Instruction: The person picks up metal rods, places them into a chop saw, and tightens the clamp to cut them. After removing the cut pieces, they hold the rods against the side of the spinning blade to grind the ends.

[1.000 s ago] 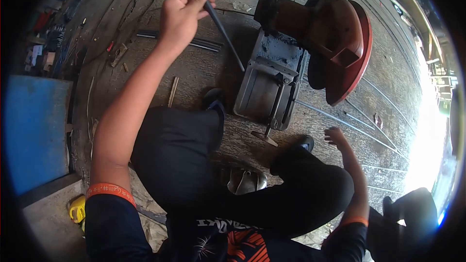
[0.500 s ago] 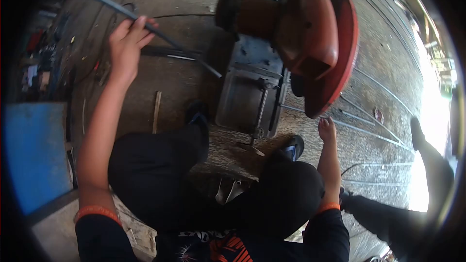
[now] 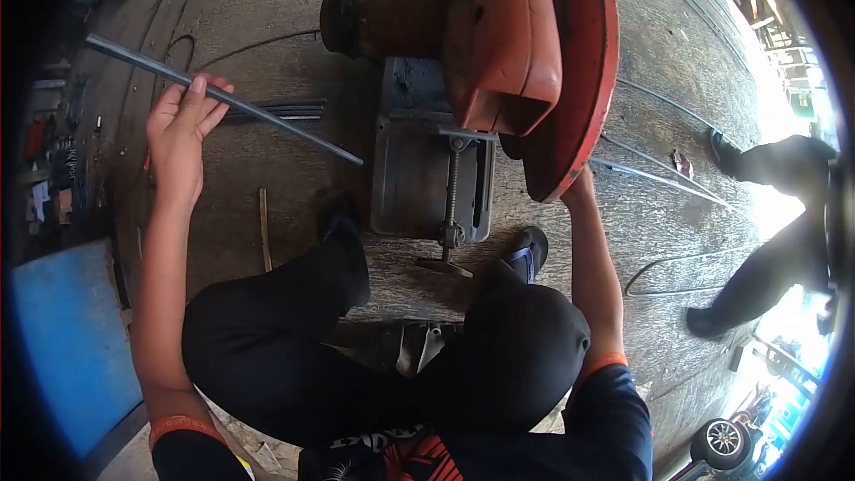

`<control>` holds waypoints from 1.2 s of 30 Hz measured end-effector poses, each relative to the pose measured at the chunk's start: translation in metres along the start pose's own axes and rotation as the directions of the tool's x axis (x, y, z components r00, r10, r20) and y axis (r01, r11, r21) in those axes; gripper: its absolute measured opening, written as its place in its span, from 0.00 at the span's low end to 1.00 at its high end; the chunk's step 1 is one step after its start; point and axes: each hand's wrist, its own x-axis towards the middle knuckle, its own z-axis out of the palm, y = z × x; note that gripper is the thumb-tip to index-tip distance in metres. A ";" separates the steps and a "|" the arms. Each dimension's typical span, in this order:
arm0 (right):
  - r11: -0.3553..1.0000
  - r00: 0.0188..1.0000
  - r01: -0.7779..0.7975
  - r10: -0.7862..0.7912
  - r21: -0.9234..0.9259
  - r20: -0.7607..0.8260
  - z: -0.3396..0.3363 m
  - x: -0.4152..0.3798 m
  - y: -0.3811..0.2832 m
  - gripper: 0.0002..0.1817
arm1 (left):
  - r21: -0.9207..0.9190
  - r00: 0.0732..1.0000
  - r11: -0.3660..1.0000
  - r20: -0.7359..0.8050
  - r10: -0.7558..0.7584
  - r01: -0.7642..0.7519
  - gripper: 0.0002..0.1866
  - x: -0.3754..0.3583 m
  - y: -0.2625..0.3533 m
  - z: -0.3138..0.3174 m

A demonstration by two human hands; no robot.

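Note:
My left hand [image 3: 181,129] is closed around a thin grey metal rod [image 3: 298,132], held slanting above the floor. The rod's lower right end points at the chop saw's base [image 3: 410,180] and stays apart from it. An orange-red chop saw [image 3: 512,31] stands in front of me, with a large red disc guard [image 3: 583,71] on its right. On the base lies a clamp screw [image 3: 452,191] with a crossbar handle. My right hand [image 3: 578,191] reaches behind the guard's lower edge; its fingers are hidden, so what it touches cannot be seen.
Several short rods [image 3: 289,110] lie left of the saw. Long metal rods [image 3: 663,176] stretch over the floor at right. Another person's legs [image 3: 775,165] are at the right edge. A blue panel [image 3: 71,330] stands at left, and a cable [image 3: 258,46] runs from the saw.
My left hand has moved left with the rod, whose end is now farther from the saw. My right hand has gone behind the guard. The view has shifted, and the other person's legs have changed position.

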 end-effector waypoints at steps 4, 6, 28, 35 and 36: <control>0.704 0.962 0.273 -0.178 -0.655 0.209 0.033 0.016 -0.022 0.20 | 0.000 1.000 1.000 0.011 0.009 -0.009 0.14 0.003 -0.001 -0.001; 0.980 0.982 -0.092 0.119 -0.179 0.149 0.056 0.042 0.016 0.19 | 0.009 1.000 1.000 0.013 0.008 -0.008 0.14 0.000 -0.002 0.000; 0.579 0.811 -0.008 0.480 0.815 -0.334 0.028 0.074 0.066 0.09 | 0.034 0.996 0.997 0.052 -0.077 0.075 0.18 0.027 -0.038 -0.046; 0.611 0.900 -0.354 0.429 0.708 0.079 0.106 0.046 0.027 0.11 | 0.064 0.996 0.997 0.063 -0.057 0.053 0.18 0.025 -0.039 -0.036; 0.635 0.906 -0.383 0.399 0.671 0.140 0.105 0.047 0.029 0.12 | 0.064 0.996 0.997 0.082 -0.048 0.043 0.18 0.026 -0.037 -0.033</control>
